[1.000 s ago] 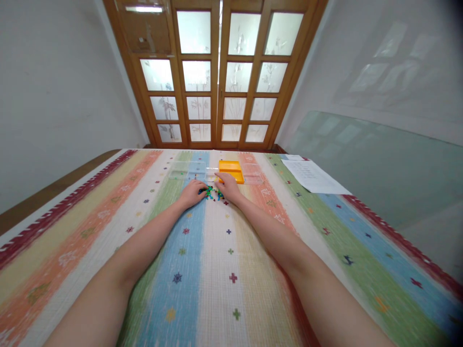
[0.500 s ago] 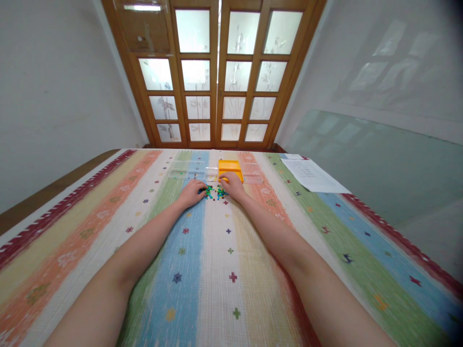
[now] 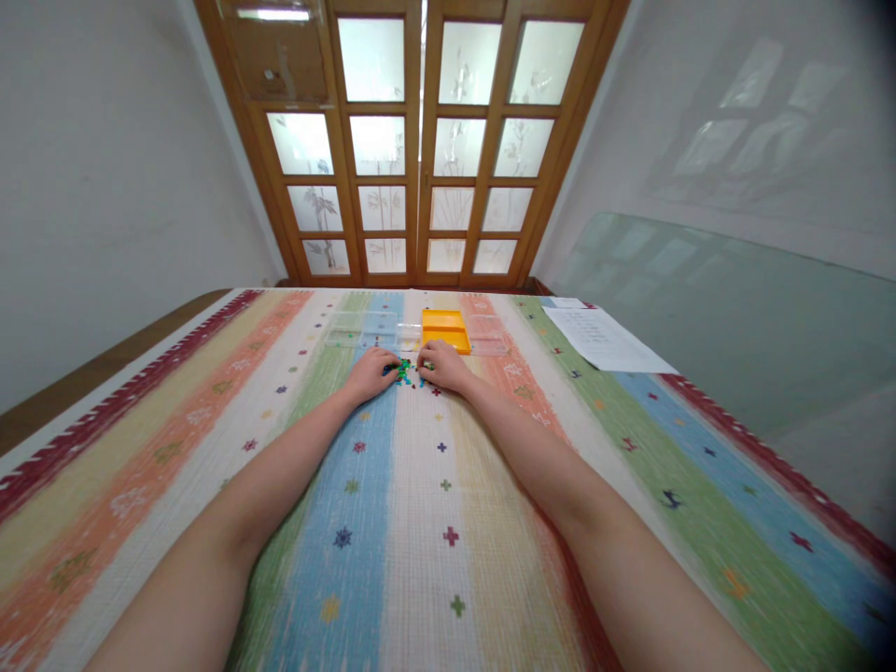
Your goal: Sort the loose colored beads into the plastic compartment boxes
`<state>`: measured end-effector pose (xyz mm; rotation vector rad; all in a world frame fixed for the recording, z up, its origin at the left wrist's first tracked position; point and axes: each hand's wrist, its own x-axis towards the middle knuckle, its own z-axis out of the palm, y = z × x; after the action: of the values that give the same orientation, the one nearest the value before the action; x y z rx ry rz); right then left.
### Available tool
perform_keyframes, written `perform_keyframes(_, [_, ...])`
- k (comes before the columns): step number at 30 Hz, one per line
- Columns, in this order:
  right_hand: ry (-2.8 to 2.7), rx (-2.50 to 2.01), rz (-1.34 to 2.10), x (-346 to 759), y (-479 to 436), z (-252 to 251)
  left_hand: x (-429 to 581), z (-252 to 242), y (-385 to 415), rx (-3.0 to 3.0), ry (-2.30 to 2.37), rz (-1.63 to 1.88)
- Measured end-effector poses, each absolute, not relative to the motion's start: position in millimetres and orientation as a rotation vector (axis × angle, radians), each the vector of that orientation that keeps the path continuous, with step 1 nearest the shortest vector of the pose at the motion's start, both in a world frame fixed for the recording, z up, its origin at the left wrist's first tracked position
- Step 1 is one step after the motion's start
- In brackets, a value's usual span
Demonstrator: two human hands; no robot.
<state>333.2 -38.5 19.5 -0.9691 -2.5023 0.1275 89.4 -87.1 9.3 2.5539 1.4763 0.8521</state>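
Small coloured pieces (image 3: 404,371), mostly green with some blue and dark ones, lie in a loose cluster just on the near side of the yellow box, a little to its left. The left hand (image 3: 373,375) rests on the left side of that cluster, to the near left of the box, its fingers curled inward over the outermost pieces; whether they pinch any cannot be told. The right hand (image 3: 444,365) is arched directly in front of the box, fingers bent downward over more pieces, a few of which show beneath the fingertips; whether those fingers are closed on one is hidden. A narrow gap with scattered bits separates the two hands. The yellow box (image 3: 443,320) itself lies open, showing two shallow sections, one behind the other. Clear plastic trays flank it: the left tray (image 3: 360,327) with a green speck showing in or through it, and the right tray (image 3: 488,334) close beside the box. Further to the box's right, well apart, lies a white sheet (image 3: 606,341) with faint lines of marks. Under everything spreads a striped tablecloth (image 3: 420,560), and beyond the box, past the table's far edge, stand wooden doors (image 3: 413,140) with frosted panes.
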Motion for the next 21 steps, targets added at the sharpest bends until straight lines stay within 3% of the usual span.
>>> perform_keyframes(21, [-2.529, -1.269, 0.092, 321, -58, 37, 89, 10, -86, 2.561, 1.457, 0.842])
